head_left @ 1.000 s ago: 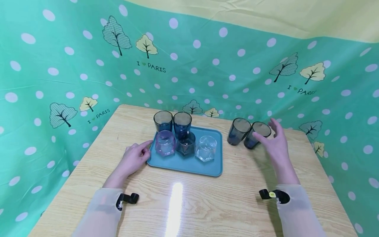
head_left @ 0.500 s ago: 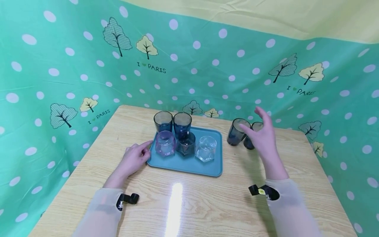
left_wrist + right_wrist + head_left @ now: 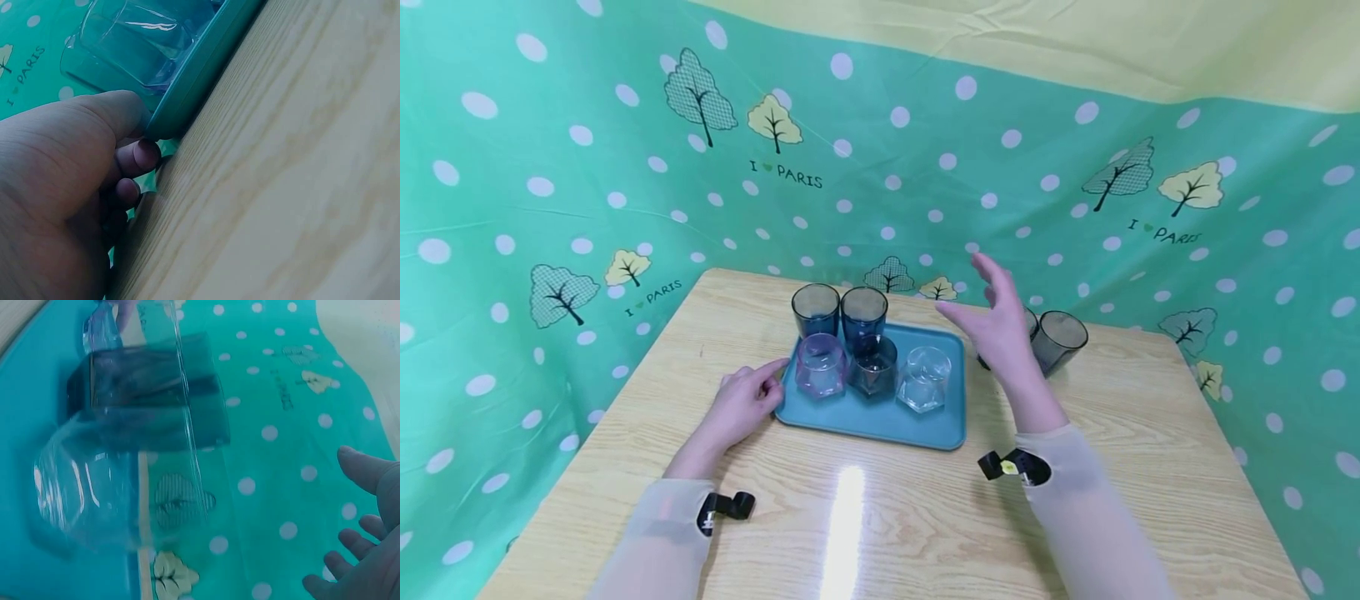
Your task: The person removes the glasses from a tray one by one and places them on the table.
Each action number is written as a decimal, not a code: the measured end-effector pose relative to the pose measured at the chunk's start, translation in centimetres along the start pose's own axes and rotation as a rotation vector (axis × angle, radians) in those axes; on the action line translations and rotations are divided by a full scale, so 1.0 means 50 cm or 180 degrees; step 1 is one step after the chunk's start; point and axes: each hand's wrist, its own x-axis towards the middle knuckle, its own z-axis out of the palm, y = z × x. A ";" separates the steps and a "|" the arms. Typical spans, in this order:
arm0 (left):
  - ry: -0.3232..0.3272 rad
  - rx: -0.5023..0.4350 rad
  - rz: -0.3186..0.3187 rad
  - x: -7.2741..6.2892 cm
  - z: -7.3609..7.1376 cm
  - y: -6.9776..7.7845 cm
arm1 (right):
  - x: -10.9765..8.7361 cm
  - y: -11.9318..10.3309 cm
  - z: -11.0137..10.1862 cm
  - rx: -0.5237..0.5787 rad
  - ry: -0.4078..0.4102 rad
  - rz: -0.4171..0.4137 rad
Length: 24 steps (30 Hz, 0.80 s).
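Observation:
My left hand [image 3: 745,400] pinches the left rim of a blue tray [image 3: 865,424], thumb on the edge and fingers curled below in the left wrist view. On the tray stand a purple-tinted glass [image 3: 821,367], a dark smoky glass [image 3: 874,368] and a clear glass [image 3: 924,381], all low and faceted. Two tall dark-blue tumblers [image 3: 816,312] stand side by side behind them. My right hand [image 3: 1000,329] hovers with fingers spread and holds nothing, right of the clear glass. It partly hides one of two tall smoky tumblers [image 3: 1060,340] on the right.
The pale wooden table [image 3: 910,525] carries everything. A green dotted cloth [image 3: 887,183] with tree prints hangs behind and along the sides. Bare tray surface lies in front of the low glasses.
My right hand has left the tall tumblers on the right and moved leftward toward the tray, fingers still spread. The left hand, tray and glasses have stayed in place.

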 end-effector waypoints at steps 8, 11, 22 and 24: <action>0.0047 0.0015 0.0014 0.001 0.002 -0.001 | 0.016 -0.017 0.077 0.0187 -0.0480 -0.0121; 0.0061 0.0001 0.0018 0.001 0.001 0.001 | 0.019 -0.019 0.102 0.0180 -0.0658 -0.0130; 0.0070 0.0011 0.0061 -0.001 -0.001 0.005 | 0.028 -0.005 0.163 0.0135 -0.0886 0.0103; 0.0072 0.0011 0.0064 -0.001 -0.002 0.005 | 0.030 -0.004 0.169 0.0113 -0.0908 0.0109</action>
